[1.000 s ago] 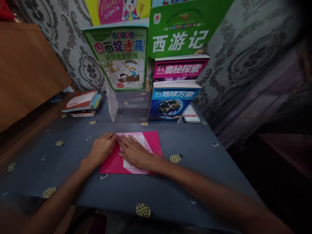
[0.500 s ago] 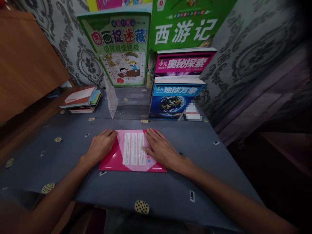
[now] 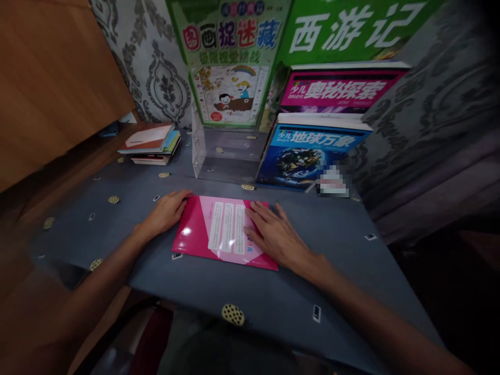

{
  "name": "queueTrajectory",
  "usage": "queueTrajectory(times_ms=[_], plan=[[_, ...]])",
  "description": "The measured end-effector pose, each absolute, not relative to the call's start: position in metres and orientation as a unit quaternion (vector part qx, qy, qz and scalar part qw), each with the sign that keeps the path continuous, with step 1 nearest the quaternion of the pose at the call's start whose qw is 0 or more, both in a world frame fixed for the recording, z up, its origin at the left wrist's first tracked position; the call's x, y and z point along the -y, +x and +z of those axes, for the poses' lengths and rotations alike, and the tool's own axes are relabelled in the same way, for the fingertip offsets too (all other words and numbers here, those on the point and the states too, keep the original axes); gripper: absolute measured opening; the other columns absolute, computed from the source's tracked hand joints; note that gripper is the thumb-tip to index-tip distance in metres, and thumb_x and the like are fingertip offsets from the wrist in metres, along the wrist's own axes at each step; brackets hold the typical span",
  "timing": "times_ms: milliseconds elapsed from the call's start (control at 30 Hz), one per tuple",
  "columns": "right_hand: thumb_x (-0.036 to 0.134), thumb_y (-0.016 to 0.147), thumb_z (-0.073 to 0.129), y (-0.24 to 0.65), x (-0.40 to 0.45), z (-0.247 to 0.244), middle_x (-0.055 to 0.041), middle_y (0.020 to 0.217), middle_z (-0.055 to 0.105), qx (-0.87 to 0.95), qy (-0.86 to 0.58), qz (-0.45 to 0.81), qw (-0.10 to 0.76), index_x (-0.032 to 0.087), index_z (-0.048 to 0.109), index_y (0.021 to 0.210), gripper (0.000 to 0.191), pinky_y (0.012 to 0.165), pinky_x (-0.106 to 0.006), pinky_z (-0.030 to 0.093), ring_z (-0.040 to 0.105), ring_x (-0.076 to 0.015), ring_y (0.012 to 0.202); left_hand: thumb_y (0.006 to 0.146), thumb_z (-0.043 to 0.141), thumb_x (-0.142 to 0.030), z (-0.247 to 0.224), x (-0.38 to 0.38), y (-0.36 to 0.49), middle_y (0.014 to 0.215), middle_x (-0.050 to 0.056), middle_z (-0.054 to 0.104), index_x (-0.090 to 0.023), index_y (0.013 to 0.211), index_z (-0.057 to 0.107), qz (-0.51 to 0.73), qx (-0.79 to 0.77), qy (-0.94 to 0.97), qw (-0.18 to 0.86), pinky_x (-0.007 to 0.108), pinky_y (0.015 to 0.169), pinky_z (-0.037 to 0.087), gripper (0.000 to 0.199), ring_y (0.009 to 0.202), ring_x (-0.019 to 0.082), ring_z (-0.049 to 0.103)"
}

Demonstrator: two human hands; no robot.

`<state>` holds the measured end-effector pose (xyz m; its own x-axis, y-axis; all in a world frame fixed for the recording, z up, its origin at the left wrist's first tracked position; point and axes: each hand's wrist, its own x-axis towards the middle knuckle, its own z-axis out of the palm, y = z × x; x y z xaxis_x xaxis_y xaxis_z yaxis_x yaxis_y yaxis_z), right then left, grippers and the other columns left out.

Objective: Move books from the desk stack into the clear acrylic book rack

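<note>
A glossy pink book (image 3: 195,229) lies flat on the cloth-covered table, turned sideways, with several pale text panels on its upper face. My right hand (image 3: 278,237) rests on the book's right side, fingers spread and stretched out. Beside the far left corner is my left hand (image 3: 169,212), palm down. Its fingers are stretched toward that corner and reach the book's edge; whether they press on it is hard to see. Neither hand grips the book. Part of the book's right side is hidden under my right hand.
Behind the book, a clear plastic stand (image 3: 198,151) holds a green picture book (image 3: 230,57). To its right are a blue earth book (image 3: 300,156), a magenta book (image 3: 332,91) and a larger green book (image 3: 351,31). A book stack (image 3: 150,146) lies at the back left.
The view has shifted, so the table and books appear farther right. The book is now slightly turned. My left fingers have slid off its corner to the edge; my right hand stays on it.
</note>
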<state>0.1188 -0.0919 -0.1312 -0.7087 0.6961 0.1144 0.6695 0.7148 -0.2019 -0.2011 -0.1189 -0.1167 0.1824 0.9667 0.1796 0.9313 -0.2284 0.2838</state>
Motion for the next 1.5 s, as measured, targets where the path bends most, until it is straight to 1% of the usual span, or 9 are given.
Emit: queueTrajectory(times_ms=[100, 200, 333, 600, 767, 933, 1167, 1333, 1500], plan=[[0.029, 0.105, 0.039, 0.094, 0.112, -0.118, -0.014, 0.152, 0.053, 0.964, -0.209, 0.151, 0.069, 0.015, 0.056, 0.142, 0.043, 0.123, -0.056, 0.027, 0.041, -0.0268, 0.147, 0.097, 0.036, -0.025, -0.119, 0.116, -0.207, 0.126, 0.01, 0.071, -0.017, 0.131, 0.058, 0.191, -0.608, 0.766, 0.078, 0.042, 0.106, 0.049, 0.042, 0.119, 0.024, 0.065], [0.032, 0.107, 0.039, 0.062, 0.137, -0.109, -0.0084, 0.155, 0.051, 0.973, -0.065, 0.213, 0.059, 0.02, 0.051, 0.146, 0.043, 0.128, -0.049, 0.018, 0.034, -0.0195, 0.151, 0.096, 0.036, -0.023, -0.119, 0.115, -0.209, 0.126, 0.01, 0.072, -0.016, 0.133, 0.056, 0.204, -0.61, 0.76, 0.093, 0.042, 0.107, 0.049, 0.042, 0.121, 0.023, 0.065], [0.037, 0.106, 0.046, 0.025, 0.145, -0.111, -0.0109, 0.157, 0.047, 0.975, -0.014, 0.22, 0.042, 0.016, 0.049, 0.147, 0.046, 0.128, -0.05, 0.015, 0.032, -0.0207, 0.152, 0.097, 0.036, -0.025, -0.117, 0.117, -0.209, 0.126, 0.009, 0.073, -0.017, 0.135, 0.054, 0.215, -0.614, 0.751, 0.117, 0.041, 0.106, 0.049, 0.042, 0.122, 0.022, 0.065], [0.042, 0.107, 0.041, -0.002, 0.091, -0.122, -0.0097, 0.155, 0.05, 0.976, -0.082, 0.186, 0.08, 0.017, 0.052, 0.146, 0.048, 0.126, -0.044, 0.026, 0.04, -0.0197, 0.148, 0.1, 0.031, -0.03, -0.114, 0.116, -0.213, 0.127, 0.012, 0.072, -0.015, 0.138, 0.047, 0.238, -0.611, 0.738, 0.157, 0.043, 0.107, 0.048, 0.045, 0.122, 0.023, 0.065], [0.041, 0.107, 0.039, 0.012, 0.058, -0.125, -0.0113, 0.159, 0.043, 0.966, -0.158, 0.179, 0.096, 0.017, 0.047, 0.15, 0.05, 0.126, -0.045, 0.027, 0.036, -0.0213, 0.15, 0.1, 0.031, -0.032, -0.111, 0.117, -0.21, 0.128, 0.015, 0.071, -0.013, 0.138, 0.046, 0.224, -0.619, 0.737, 0.155, 0.044, 0.109, 0.046, 0.046, 0.127, 0.024, 0.063], [0.044, 0.107, 0.035, 0.058, 0.039, -0.134, -0.0158, 0.16, 0.04, 0.949, -0.229, 0.187, 0.11, 0.012, 0.046, 0.151, 0.056, 0.125, -0.049, 0.029, 0.032, -0.025, 0.152, 0.1, 0.032, -0.032, -0.109, 0.119, -0.206, 0.127, 0.011, 0.072, -0.015, 0.137, 0.048, 0.203, -0.627, 0.74, 0.135, 0.044, 0.109, 0.046, 0.044, 0.128, 0.024, 0.061], [0.049, 0.106, 0.032, 0.113, 0.062, -0.14, -0.0099, 0.162, 0.04, 0.925, -0.275, 0.211, 0.155, 0.022, 0.042, 0.154, 0.055, 0.123, -0.055, 0.031, 0.03, -0.0251, 0.153, 0.098, 0.035, -0.034, -0.111, 0.119, -0.203, 0.127, 0.01, 0.072, -0.017, 0.134, 0.052, 0.193, -0.634, 0.741, 0.109, 0.045, 0.108, 0.047, 0.043, 0.125, 0.025, 0.063], [0.05, 0.104, 0.04, 0.123, 0.101, -0.141, -0.0139, 0.163, 0.035, 0.941, -0.273, 0.147, 0.133, 0.02, 0.04, 0.154, 0.059, 0.124, -0.057, 0.027, 0.025, -0.0298, 0.154, 0.097, 0.036, -0.035, -0.113, 0.119, -0.201, 0.125, 0.01, 0.073, -0.017, 0.131, 0.055, 0.194, -0.63, 0.747, 0.083, 0.044, 0.106, 0.049, 0.043, 0.121, 0.026, 0.064], [0.043, 0.105, 0.037, 0.123, 0.072, -0.144, -0.013, 0.162, 0.038, 0.929, -0.335, 0.104, 0.113, 0.02, 0.044, 0.152, 0.052, 0.123, -0.057, 0.028, 0.03, -0.0299, 0.153, 0.097, 0.035, -0.034, -0.115, 0.117, -0.201, 0.122, 0.009, 0.072, -0.02, 0.125, 0.06, 0.178, -0.627, 0.756, 0.058, 0.042, 0.103, 0.051, 0.04, 0.115, 0.026, 0.066]])
